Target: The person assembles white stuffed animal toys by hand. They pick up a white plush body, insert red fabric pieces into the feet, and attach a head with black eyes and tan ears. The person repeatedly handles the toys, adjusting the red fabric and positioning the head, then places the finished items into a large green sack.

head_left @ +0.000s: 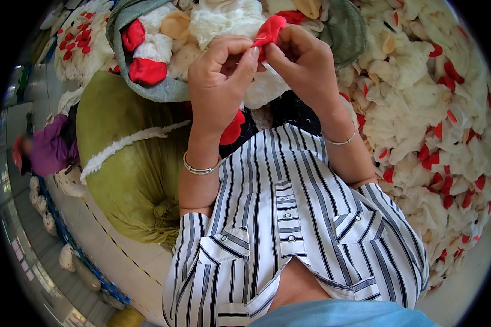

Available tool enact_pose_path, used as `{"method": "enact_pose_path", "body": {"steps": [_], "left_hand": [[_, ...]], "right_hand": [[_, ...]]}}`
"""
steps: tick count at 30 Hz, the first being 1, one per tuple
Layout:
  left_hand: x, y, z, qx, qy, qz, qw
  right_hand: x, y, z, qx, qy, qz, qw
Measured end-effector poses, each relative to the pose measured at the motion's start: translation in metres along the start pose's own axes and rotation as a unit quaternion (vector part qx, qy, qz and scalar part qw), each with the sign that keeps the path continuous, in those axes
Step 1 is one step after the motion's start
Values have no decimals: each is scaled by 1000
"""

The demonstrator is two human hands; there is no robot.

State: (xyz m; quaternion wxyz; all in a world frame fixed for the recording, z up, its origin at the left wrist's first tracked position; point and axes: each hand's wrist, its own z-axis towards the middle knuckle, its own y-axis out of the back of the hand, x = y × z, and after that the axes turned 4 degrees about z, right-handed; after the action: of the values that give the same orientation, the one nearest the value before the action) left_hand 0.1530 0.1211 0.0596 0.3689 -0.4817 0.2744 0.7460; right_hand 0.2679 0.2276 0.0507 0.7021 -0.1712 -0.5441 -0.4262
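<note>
A small red cloth piece (270, 32) is pinched between my two hands, above an open grey-green sack (166, 91). My left hand (219, 68) grips its lower left end between thumb and fingers. On the other side, my right hand (306, 61) is closed on its right edge, fingertips partly hidden behind the cloth. Inside the sack lie white fluffy plush pieces (223, 22), with red stuffed-looking pieces (147, 71) at the left and a few tan ones (175, 24). Another red piece (232, 129) shows beside my left wrist, against dark cloth.
A full olive-green sack (133, 185) stands at my left, with a white fuzzy strip (125, 141) across it. Cream plush pieces with red parts form a big heap (414, 114) at right. Another heap (73, 60) and a person in purple (52, 150) are at far left.
</note>
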Motion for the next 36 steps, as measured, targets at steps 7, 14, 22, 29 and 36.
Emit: {"method": "enact_pose_path", "body": {"steps": [7, 14, 22, 29, 36], "left_hand": [[6, 5, 2, -20, -34, -27, 999], [-1, 3, 3, 16, -24, -13, 1000], [-8, 22, 7, -2, -32, 75, 997], [-15, 23, 9, -68, -38, 41, 996], [4, 26, -6, -36, -17, 25, 999]], "right_hand": [[11, 9, -4, 77, -19, 220, 972], [7, 22, -2, 117, -27, 267, 956], [6, 45, 20, 203, 143, 39, 968], [20, 38, 24, 103, 173, 41, 979], [18, 38, 22, 128, 30, -35, 991]]}}
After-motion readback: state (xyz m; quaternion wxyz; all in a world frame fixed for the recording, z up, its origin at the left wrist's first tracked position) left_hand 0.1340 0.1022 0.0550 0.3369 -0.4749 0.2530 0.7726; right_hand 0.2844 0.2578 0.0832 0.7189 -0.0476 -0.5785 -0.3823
